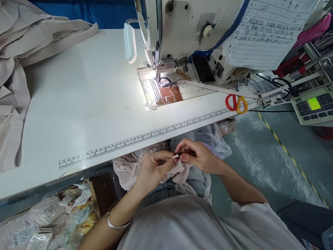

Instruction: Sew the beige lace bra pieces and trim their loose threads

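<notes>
My left hand [153,170] is closed, pinching the edge of a pale pink lace garment [126,172] that lies over my lap. Fingertips of my right hand [201,158] meet those of the left at the same edge. A small black object [192,153], its kind mostly hidden by the fingers, sits in the right hand's closed grip. Both hands are just off the front edge of the white sewing table [85,104]. Beyond them stands a sewing machine [182,27] with its lamp lit over the needle plate [170,95].
Beige fabric strips [39,45] are heaped at the table's left. Red and yellow scissors [236,103] lie at the right, near a control box [313,106]. A phone [203,69] rests beside the machine. Below the table, a box holds plastic packets [47,211].
</notes>
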Motion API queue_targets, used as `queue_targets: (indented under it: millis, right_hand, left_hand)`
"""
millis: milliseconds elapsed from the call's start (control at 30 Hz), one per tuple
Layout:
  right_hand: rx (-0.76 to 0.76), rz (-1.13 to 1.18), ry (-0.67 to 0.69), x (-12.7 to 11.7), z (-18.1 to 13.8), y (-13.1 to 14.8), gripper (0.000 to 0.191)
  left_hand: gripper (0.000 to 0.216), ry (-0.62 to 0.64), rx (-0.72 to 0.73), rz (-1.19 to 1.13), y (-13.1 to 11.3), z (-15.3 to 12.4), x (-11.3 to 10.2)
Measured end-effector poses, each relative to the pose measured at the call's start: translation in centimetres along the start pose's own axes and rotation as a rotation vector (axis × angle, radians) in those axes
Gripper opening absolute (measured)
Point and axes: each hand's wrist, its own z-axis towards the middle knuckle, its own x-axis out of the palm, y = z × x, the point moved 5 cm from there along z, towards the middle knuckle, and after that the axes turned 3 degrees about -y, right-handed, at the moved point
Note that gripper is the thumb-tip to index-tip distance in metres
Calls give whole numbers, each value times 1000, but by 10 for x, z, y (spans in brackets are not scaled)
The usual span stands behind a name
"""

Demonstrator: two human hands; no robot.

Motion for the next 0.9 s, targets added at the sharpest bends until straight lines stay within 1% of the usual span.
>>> queue_targets:
  millis: [133,233,300,400,467,533,633,700,733,800,833,867,900]
  right_hand:
    - [13,70,-22,6,4,0,35]
    - [31,82,-70,7,6,-2,36]
    - [25,102,-118,3,5,-4,36]
    - [-65,113,-226,-10,-2,-4,41]
    - [-142,51,-244,-15,-10,-7,48]
    - [-167,-83,-183,-12,-16,-16,47]
    - [-99,-370,-93,-1,-22,-38,33]
    - [-79,-499,-62,3,-25,-45,28]
    - [-100,-501,-34,3,-26,-44,32]
    - [-202,-356,61,3,-28,-32,47]
    - [-276,-237,127,4,-28,-21,52]
    - [-366,-103,203,5,-29,-9,55]
    - [-469,24,288,8,-29,5,56]
  left_hand:
    - [20,-3,-5,5,2,0,0]
    - [19,-15,7,8,-1,0,-1]
    - [20,-19,16,23,-3,1,-3]
    - [22,-59,16,48,-3,1,-7]
    - [23,-104,21,39,-1,1,-11]
    - [24,-145,27,13,1,1,-13]
    - [26,-182,17,-31,3,0,-15]
    - [27,-193,18,-35,3,0,-19]
    - [27,-195,39,-29,2,0,-22]
    - [29,-159,148,-28,-3,2,-27]
    - [36,-105,228,-45,-6,4,-26]
    - [49,-11,303,-67,-9,6,-23]
    - [64,119,360,-75,-10,9,-15]
